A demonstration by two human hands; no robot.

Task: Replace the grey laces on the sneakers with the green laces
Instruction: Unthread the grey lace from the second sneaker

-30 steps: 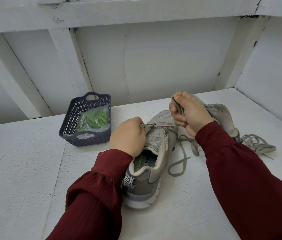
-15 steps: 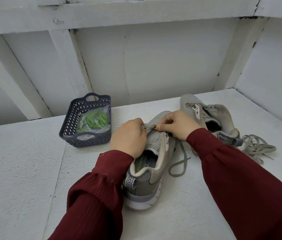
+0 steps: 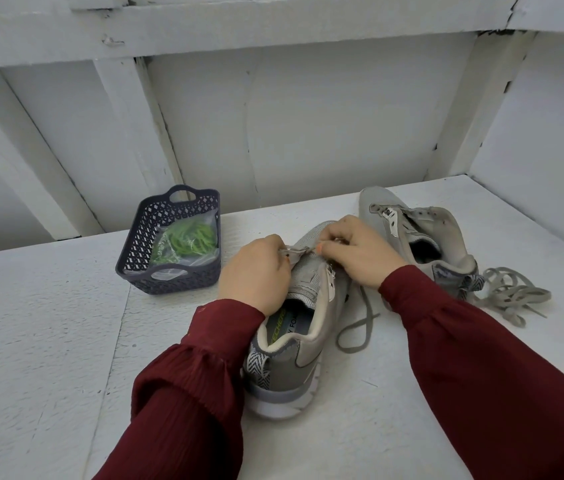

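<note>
A grey sneaker stands in front of me, heel toward me, toe pointing away. My left hand grips the grey lace at the sneaker's left eyelets. My right hand pinches the same lace close beside it over the tongue. A loop of this lace trails on the table right of the shoe. The second grey sneaker stands behind to the right with no lace in it. A loose grey lace lies in a heap beside its heel. The green laces sit in a clear bag.
A dark perforated plastic basket holds the bag of green laces at the back left of the white table. White board walls and slanted beams close off the back and right sides.
My right hand came down from a raised pull behind the sneaker and now pinches the lace next to my left hand. The second sneaker, earlier hidden by that hand, is in full view.
</note>
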